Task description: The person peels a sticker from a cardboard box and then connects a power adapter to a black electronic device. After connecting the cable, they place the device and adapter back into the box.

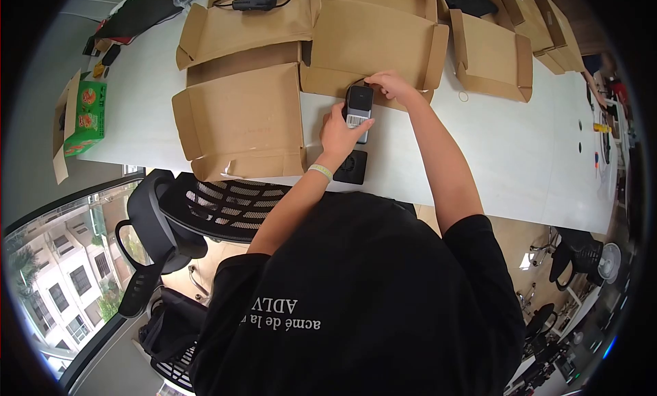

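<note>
My left hand (337, 132) is wrapped round a dark handheld device (360, 99) with a white barcode label, on the white table. At the device's far end, my right hand (389, 86) pinches a thin black cable (355, 83), whose tip is hidden by the fingers. A flat black square object (350, 167) lies just below the device, near the table's front edge.
Open cardboard boxes (243, 122) lie left of my hands, with others (375, 50) beyond and to the right (489, 57). A green box (89, 115) stands at the far left. Black mesh chairs (226, 208) stand by the table (520, 163).
</note>
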A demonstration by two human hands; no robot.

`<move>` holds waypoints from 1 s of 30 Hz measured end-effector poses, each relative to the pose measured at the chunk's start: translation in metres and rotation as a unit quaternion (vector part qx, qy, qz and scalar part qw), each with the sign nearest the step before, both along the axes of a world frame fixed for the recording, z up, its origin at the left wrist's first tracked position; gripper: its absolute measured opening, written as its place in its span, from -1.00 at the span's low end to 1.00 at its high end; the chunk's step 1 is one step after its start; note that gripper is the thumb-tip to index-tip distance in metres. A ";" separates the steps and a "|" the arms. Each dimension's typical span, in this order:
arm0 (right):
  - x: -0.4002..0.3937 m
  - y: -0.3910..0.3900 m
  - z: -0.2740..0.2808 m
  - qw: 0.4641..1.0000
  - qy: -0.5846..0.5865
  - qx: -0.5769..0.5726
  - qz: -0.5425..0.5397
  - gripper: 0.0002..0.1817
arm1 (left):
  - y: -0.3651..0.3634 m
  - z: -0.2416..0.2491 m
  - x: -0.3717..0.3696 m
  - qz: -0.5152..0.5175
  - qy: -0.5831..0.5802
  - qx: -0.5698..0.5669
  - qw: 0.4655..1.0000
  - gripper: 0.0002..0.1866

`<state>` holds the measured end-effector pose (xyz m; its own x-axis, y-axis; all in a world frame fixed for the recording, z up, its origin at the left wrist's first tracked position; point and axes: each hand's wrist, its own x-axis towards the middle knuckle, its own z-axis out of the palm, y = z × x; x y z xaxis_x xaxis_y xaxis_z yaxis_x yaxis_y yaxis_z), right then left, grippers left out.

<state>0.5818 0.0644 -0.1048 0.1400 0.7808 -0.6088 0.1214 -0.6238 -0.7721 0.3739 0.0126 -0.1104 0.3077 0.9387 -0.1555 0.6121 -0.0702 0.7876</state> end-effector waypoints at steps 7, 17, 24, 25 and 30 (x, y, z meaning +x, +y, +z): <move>-0.019 -0.019 -0.032 0.966 0.176 0.057 -0.181 -0.84 | -0.005 0.003 0.005 -0.006 0.039 0.040 0.998 -0.15; -0.041 -0.022 -0.024 0.948 0.150 0.096 -0.265 -0.88 | -0.002 0.005 0.005 -0.024 0.047 0.040 0.998 -0.18; -0.006 -0.004 -0.015 0.995 0.067 0.043 -0.063 -0.85 | 0.003 0.005 0.001 -0.037 0.012 0.020 0.999 -0.20; -0.005 -0.003 -0.012 0.997 0.059 0.029 -0.050 -0.84 | 0.003 0.005 0.001 -0.036 0.012 0.021 0.999 -0.20; -0.008 -0.009 -0.021 0.993 0.092 0.021 -0.074 -0.80 | 0.000 0.005 0.003 -0.031 0.041 0.049 0.997 -0.20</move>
<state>0.5735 0.0553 -0.1262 0.1444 0.7850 -0.6024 -0.1146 -0.5914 -0.7982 0.3769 0.0126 -0.1059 0.3549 0.9305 -0.0903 0.6661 -0.1839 0.7229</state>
